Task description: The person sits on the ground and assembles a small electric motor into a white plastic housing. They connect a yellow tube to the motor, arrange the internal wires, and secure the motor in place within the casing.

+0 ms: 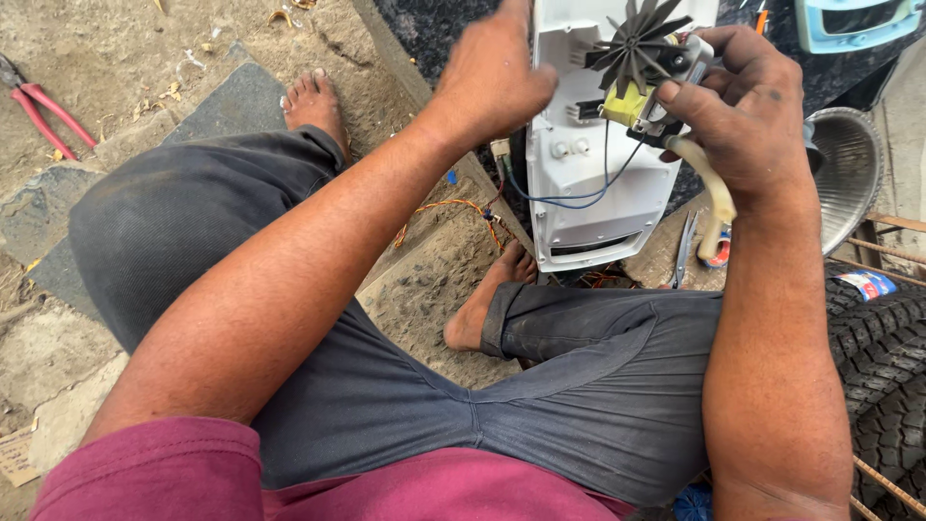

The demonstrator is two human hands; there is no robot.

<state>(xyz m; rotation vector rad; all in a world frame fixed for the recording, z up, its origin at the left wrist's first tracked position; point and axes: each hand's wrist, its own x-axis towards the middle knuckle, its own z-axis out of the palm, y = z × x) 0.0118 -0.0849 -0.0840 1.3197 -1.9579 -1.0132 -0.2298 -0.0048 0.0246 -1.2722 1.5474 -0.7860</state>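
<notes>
- White moulded-plastic appliance housing [588, 183], standing upright between the 2 bare feet, upper middle of view; open inner face turned up, with ribs, 2 round bosses and a slotted vent near its lower edge.
- Small fan motor with dark grey radial blades and a yellow winding block [637, 72] at 12 o'clock of the housing, raised against its top; blades fanned like spokes, yellow block just below them.
- Thin blue and black wires [569, 198] looping from the motor down across the housing's face toward 7 o'clock.
- Right hand [748, 106] at 3 o'clock of the motor, fingers curled closed around the motor's bracket, thumb pressed beside the yellow block; cream rubber-sleeved cable [712, 193] hanging from the same grip toward 6 o'clock.
- Left hand [492, 72] at 9 o'clock of the housing, back toward the camera, fingers bent over the housing's left edge; how tightly closed cannot be told.
- Red-handled pliers [43, 111] on sandy ground, far at 9 o'clock.
- Shiny metal bowl-shaped reflector [849, 174] at 3 o'clock, just beyond the right wrist.
- Black treaded rubber tyre [883, 357] at 4 o'clock, beside the right forearm.
</notes>
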